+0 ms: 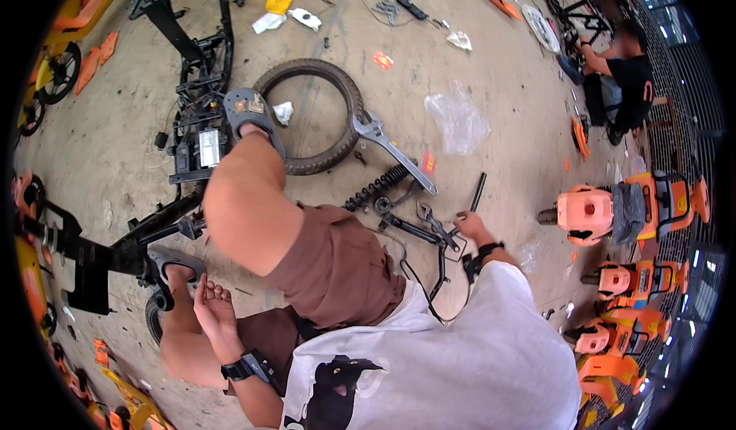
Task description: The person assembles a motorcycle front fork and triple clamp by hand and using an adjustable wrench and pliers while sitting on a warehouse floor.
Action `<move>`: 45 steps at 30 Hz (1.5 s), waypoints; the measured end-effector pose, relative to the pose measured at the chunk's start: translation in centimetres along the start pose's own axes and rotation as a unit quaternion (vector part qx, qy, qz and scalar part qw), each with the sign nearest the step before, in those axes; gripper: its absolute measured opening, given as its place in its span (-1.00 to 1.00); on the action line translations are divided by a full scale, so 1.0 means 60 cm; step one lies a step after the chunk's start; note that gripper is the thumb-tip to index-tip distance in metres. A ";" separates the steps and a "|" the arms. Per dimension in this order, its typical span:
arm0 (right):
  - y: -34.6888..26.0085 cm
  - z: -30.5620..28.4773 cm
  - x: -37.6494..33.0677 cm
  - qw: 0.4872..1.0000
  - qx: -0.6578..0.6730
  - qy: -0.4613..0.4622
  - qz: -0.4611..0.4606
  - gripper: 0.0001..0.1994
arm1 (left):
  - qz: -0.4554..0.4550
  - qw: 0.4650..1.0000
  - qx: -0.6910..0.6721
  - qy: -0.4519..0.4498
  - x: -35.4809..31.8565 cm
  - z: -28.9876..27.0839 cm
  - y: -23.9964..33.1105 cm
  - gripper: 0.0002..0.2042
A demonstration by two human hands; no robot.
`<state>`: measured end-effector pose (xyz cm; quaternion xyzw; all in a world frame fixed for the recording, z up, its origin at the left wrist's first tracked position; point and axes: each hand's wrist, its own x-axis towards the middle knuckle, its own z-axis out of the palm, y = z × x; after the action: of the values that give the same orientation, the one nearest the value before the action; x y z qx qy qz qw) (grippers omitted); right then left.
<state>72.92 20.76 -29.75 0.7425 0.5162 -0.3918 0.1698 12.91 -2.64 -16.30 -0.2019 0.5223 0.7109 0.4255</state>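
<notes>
My left hand (215, 308) is raised above my left leg beside a grey clog (178, 261), its fingers loosely curled and apart, with nothing visible in it. On the right, my right hand (471, 225) reaches down to the floor and closes around a black handlebar (478, 192); part of the bar is hidden by the fingers. Just left of that hand lies an adjustable wrench (426, 214) against the black metal parts. A much larger adjustable wrench (399, 154) leans with its jaw on a tyre (304, 168). Between them lies a black coil-spring shock absorber (376, 189).
A bare black vehicle frame (203, 115) stands at my left, close to my feet. Clear plastic (458, 119) and cables lie on the floor ahead. Orange vehicles (586, 214) line the right side. Another person (625, 77) crouches at the far right.
</notes>
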 end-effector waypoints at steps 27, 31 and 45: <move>-0.139 0.133 -0.004 0.977 -0.090 0.059 -0.187 -0.65 | 0.066 0.990 -0.048 -0.113 0.028 -0.091 -0.015 -0.85; -0.019 0.108 -0.017 0.947 -0.046 0.287 -0.136 -0.74 | 0.065 0.993 0.011 0.094 0.016 -0.039 -0.021 -0.72; -0.049 0.153 0.044 0.954 -0.287 0.088 0.016 -0.66 | 0.023 0.998 0.043 0.050 0.021 -0.059 -0.016 -0.86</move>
<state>66.93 17.61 -37.14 0.7018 0.6081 -0.1575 0.3360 12.42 -5.29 -19.11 -0.2066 0.5772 0.6867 0.3906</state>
